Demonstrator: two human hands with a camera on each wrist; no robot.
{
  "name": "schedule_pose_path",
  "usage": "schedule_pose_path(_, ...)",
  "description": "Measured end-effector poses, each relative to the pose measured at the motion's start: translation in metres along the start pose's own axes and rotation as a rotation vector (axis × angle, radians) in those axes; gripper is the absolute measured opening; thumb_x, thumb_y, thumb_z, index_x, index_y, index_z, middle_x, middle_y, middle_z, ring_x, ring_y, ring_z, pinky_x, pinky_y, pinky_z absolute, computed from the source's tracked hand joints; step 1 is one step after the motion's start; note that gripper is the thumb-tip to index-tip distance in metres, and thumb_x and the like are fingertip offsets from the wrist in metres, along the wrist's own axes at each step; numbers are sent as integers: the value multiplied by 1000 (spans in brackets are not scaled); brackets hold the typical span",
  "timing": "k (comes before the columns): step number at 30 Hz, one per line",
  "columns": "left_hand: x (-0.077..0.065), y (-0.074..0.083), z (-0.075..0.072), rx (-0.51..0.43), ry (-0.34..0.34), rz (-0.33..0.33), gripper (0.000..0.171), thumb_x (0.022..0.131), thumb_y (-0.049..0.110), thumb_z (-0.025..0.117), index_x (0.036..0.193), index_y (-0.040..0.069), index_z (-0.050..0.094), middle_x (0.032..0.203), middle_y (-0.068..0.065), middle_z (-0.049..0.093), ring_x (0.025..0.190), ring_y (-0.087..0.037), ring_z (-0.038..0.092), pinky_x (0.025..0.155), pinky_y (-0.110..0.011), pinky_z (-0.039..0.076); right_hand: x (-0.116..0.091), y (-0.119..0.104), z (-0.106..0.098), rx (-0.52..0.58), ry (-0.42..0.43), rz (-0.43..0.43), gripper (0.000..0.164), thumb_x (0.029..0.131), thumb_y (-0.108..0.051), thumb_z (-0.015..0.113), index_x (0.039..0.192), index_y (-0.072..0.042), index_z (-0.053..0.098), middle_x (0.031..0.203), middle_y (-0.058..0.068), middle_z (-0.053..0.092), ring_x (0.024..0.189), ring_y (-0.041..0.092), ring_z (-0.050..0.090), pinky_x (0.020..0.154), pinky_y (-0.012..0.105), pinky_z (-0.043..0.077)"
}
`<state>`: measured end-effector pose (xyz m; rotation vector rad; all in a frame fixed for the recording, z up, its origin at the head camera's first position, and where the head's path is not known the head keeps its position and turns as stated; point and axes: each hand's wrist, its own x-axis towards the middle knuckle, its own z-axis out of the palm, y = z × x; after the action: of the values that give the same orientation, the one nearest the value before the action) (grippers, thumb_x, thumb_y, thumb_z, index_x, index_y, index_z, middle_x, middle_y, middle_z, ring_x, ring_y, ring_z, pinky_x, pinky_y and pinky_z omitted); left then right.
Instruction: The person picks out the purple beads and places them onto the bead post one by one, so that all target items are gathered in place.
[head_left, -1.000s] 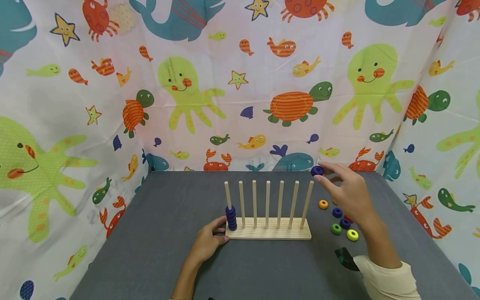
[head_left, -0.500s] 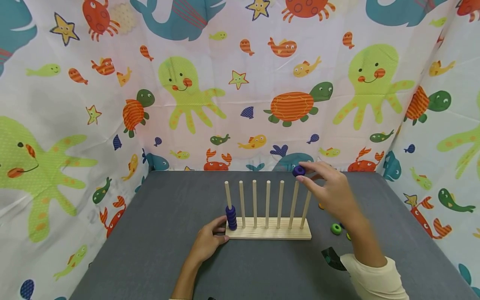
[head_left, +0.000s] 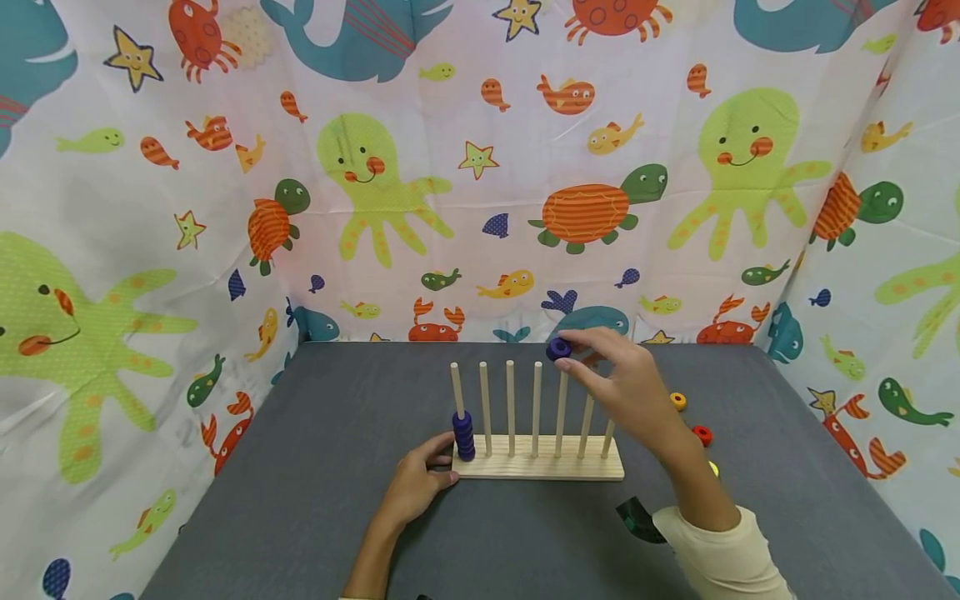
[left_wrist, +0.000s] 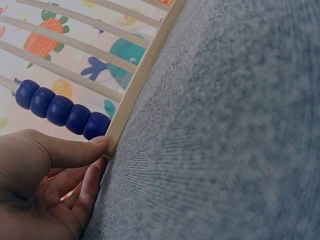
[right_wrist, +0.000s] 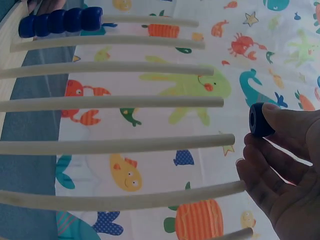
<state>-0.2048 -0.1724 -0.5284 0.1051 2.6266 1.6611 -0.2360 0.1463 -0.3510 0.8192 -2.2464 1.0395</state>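
Observation:
A wooden peg rack (head_left: pixel 540 467) with a row of upright pegs stands on the grey table. Several dark blue beads (head_left: pixel 463 436) are stacked on its leftmost peg, also plain in the left wrist view. My left hand (head_left: pixel 411 483) grips the left end of the rack's base, thumb (left_wrist: pixel 75 150) against its edge. Between thumb and fingertips my right hand (head_left: pixel 626 383) pinches one dark blue bead (head_left: pixel 558 348), above the tops of the right-hand pegs. In the right wrist view that bead (right_wrist: pixel 260 120) is off the peg ends, its hole turned towards them.
To the right of the rack lie loose beads, an orange one (head_left: pixel 677 402), a red one (head_left: pixel 702 435) and a yellow one (head_left: pixel 714 469) partly covered by the right forearm. A dark strap (head_left: pixel 639 521) hangs by the right sleeve. Behind the table hangs a sea-animal curtain (head_left: pixel 487 108).
My right hand has carried the dark blue bead leftward, from right of the rack to above its right-hand pegs. My left hand and the rack have stayed put.

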Motion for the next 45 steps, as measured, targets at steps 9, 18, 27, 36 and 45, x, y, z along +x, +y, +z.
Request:
schedule_pose_path(9, 0, 0, 0, -4, -3, -1, 62, 91, -1, 77, 150, 7, 59, 150, -16, 62, 124, -33, 67, 104, -57, 52, 2, -8, 10, 6, -26, -2, 38, 92, -9, 83, 129, -6, 74, 117, 6, 75, 102, 21, 72, 84, 28, 59)
schedule_pose_path(18, 0, 1, 0, 0, -1, 1, 61, 91, -2, 77, 150, 7, 59, 150, -17, 62, 124, -33, 67, 104, -57, 52, 5, -16, 22, 29, -45, -3, 38, 93, -12, 82, 131, -8, 75, 119, 5, 75, 99, 15, 62, 80, 27, 53)
schedule_pose_path(27, 1, 1, 0, -5, 4, 5, 62, 91, -3, 76, 149, 6, 60, 150, -17, 62, 124, -33, 67, 104, -56, 52, 10, -26, 35, 52, -100, 14, 38, 95, -13, 80, 133, -8, 73, 126, 6, 73, 116, 24, 66, 92, 46, 58)
schedule_pose_path(36, 2, -2, 0, -4, 9, 5, 62, 90, -1, 77, 149, 8, 60, 149, -14, 63, 122, -31, 68, 102, -54, 53, 12, -30, 47, 85, -112, 2, 38, 95, -14, 80, 133, -8, 74, 128, 5, 74, 125, 26, 63, 104, 52, 54)
schedule_pose_path(45, 2, -2, 0, -11, 2, 13, 63, 91, -2, 77, 150, 6, 59, 150, -16, 62, 122, -32, 68, 101, -53, 54, 18, -38, 59, 107, -156, 3, 40, 96, -17, 80, 135, -9, 73, 126, 4, 75, 125, 25, 62, 107, 51, 52)
